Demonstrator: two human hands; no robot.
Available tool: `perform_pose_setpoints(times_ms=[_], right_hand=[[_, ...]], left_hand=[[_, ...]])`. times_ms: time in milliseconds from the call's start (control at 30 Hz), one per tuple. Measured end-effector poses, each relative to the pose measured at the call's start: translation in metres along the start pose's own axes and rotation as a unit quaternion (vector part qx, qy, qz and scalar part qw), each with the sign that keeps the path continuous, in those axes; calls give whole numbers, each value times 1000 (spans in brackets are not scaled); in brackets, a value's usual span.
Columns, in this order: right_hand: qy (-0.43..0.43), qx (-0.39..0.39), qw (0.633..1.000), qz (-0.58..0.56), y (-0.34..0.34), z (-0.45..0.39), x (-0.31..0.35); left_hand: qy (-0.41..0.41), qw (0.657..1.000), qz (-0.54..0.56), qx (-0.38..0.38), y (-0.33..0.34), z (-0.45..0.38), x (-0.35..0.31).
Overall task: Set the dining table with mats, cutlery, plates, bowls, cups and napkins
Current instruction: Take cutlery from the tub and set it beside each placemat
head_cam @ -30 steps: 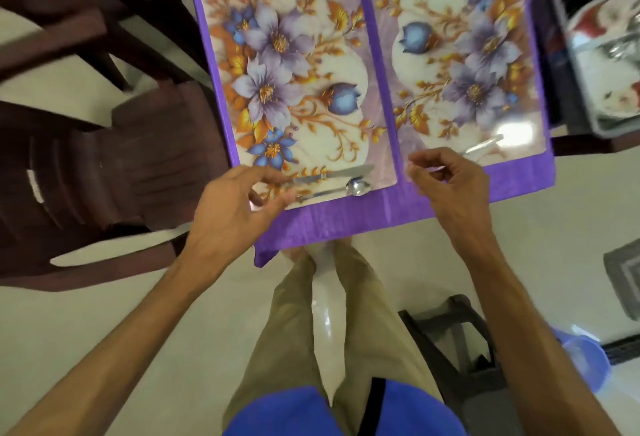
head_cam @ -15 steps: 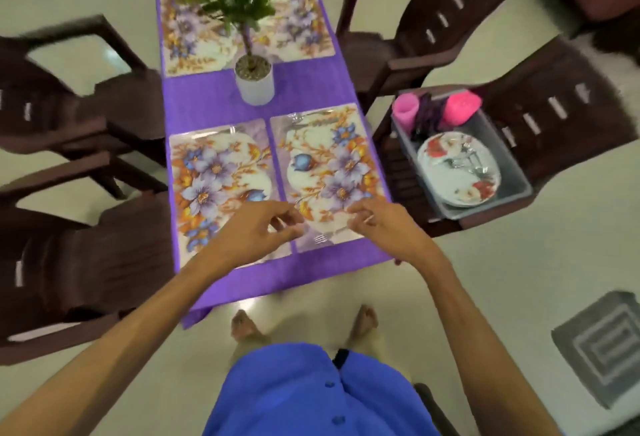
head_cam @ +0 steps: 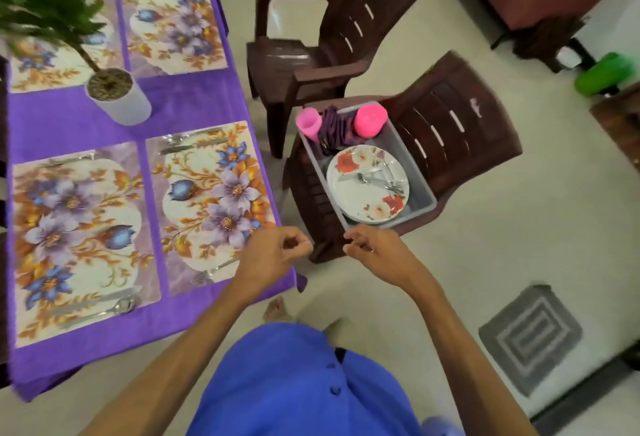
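Grey bin (head_cam: 420, 172) on the brown chair (head_cam: 460, 145) is open from above; the plate stack (head_cam: 360, 193) with loose cutlery (head_cam: 384, 177) fills its near half, pink cups (head_cam: 370, 120) and napkins (head_cam: 334, 129) crowd the far end. Chair back blocks the right side. On the table, the potted plant (head_cam: 117, 94) stands between the mat rows.

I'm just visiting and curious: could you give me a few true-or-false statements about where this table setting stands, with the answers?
1. The grey plastic tub sits on a brown plastic chair. True.
2. The white floral plates already lie on the floral placemats. False: they are stacked in the tub.
3. Both pink plastic cups stand in the tub. True.
4. The left hand holds a fork. False: it holds nothing visible.
5. The white plant pot stands on the floor. False: it stands on the purple tablecloth.
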State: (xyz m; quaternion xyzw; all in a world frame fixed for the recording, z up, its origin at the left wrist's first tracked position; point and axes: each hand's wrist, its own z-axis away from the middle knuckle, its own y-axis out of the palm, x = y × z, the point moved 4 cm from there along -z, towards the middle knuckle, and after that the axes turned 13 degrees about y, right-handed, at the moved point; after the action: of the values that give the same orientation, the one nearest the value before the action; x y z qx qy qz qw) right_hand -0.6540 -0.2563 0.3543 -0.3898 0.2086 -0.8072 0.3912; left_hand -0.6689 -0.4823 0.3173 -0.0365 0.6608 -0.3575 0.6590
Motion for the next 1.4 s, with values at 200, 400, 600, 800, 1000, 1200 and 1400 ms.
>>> perform_pose_setpoints(times_ms=[200,400,600,800,1000,1200,1400], right_hand=[[34,-23,998,-40,-65,-58,-64],[59,-29,998,2,-113,-197,-137],[12,-55,981,187,-92,-354,-193],[-51,-42,945,321,-31,-431,-227],[21,12,999,25,-42,-442,-239],[163,208,911,-317,-65,-382,-218],[152,247,900,-325,-60,-359,-202]], left_hand=[[-59,996,50,-39,27,-64,1],[-119,991,-8,-56,83,-140,18],[-180,981,-66,-15,152,-215,66],[-219,973,-31,-71,191,-248,99],[-264,946,114,-148,228,-252,111],[-297,882,289,-222,254,-266,84],[-316,815,415,-254,264,-293,69]])
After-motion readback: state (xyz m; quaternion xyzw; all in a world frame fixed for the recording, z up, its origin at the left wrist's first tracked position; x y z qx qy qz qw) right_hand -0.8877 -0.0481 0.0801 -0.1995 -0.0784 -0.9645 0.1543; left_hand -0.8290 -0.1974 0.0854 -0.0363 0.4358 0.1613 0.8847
